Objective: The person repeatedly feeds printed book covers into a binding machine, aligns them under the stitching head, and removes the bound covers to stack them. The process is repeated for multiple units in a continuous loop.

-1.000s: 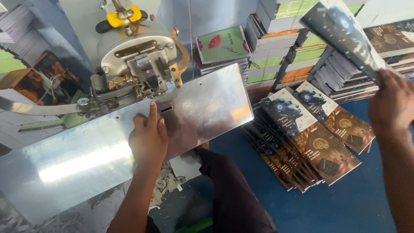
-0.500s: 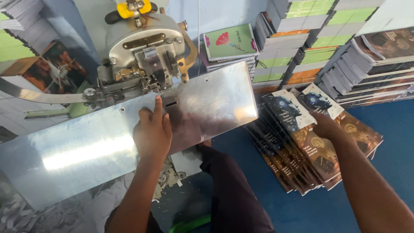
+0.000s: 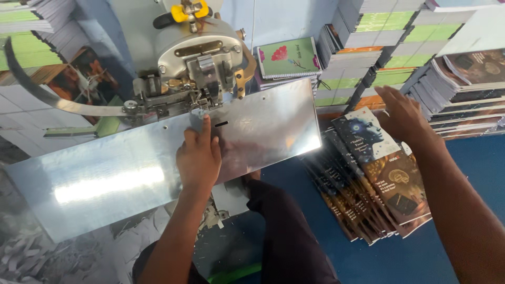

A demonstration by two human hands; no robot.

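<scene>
My left hand (image 3: 200, 158) lies flat on the shiny metal table plate (image 3: 105, 179) of a stitching machine (image 3: 194, 63), its forefinger pointing up at the stitching head. It holds nothing. My right hand (image 3: 400, 113) hovers with fingers spread over the far end of a fanned row of dark-covered booklets (image 3: 379, 173) on the blue floor. Nothing is in that hand. My dark-trousered leg (image 3: 284, 236) shows below the plate.
Tall stacks of booklets with green and orange covers (image 3: 379, 47) stand at the back right. More dark booklets (image 3: 468, 89) are piled at the far right. A green booklet with a red flower (image 3: 288, 58) rests behind the machine. Paper scraps (image 3: 31, 257) litter the lower left.
My right hand held a dark booklet high at the right, set it down, and now reaches over the fanned row. The left hand stayed on the plate.
</scene>
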